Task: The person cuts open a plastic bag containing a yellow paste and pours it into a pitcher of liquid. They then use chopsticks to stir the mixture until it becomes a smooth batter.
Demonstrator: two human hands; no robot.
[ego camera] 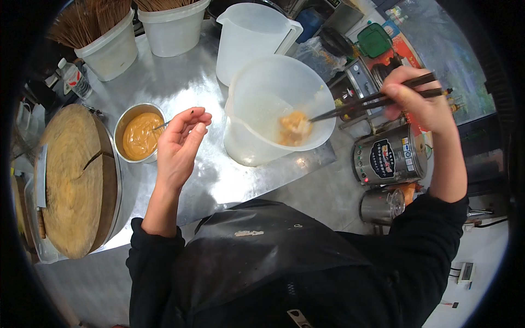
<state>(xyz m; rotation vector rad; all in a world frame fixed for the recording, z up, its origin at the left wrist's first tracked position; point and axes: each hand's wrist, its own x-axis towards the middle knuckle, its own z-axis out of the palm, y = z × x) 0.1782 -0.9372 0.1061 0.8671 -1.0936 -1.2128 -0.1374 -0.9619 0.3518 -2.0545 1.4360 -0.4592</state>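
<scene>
My right hand is closed around a pair of long dark chopsticks, raised at the right. Their tips reach into a translucent plastic pitcher, at a blurred tan and whitish mass inside it. Holding nothing, my left hand hovers with bent fingers above the metal table, left of the pitcher. Beside it stands a round metal container of thick, light brown paste, with a thin metal handle sticking out. A second translucent pitcher with a handle stands behind the first.
On the left of the metal table lies a thick, cracked round wooden chopping block with a cleaver on it. White buckets of thin brown sticks and a plastic bottle stand behind. A steel cooker is at the right.
</scene>
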